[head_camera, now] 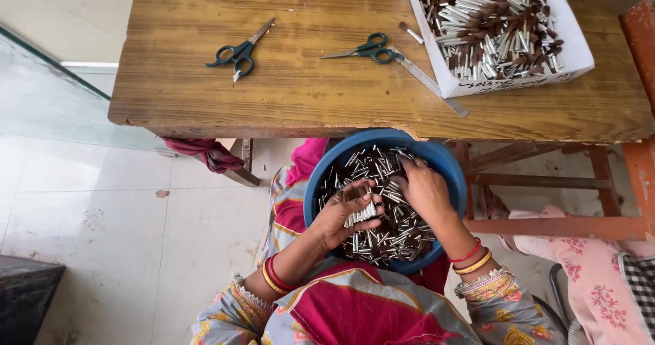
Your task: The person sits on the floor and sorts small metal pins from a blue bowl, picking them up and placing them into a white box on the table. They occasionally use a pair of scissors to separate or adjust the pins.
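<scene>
Inside round blue bowl (450,174): left hand (344,215) gripping slim metal tubes (361,215).

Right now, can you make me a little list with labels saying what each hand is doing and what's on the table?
Left hand: holds a bundle of small metal tubes over the blue bowl
Right hand: palm down in the bowl, on the loose tubes
Bowl: on the person's lap, below the table edge
Table: two green-handled scissors, a ruler
White box: on the table's right end, full of metal and brown pieces
</scene>
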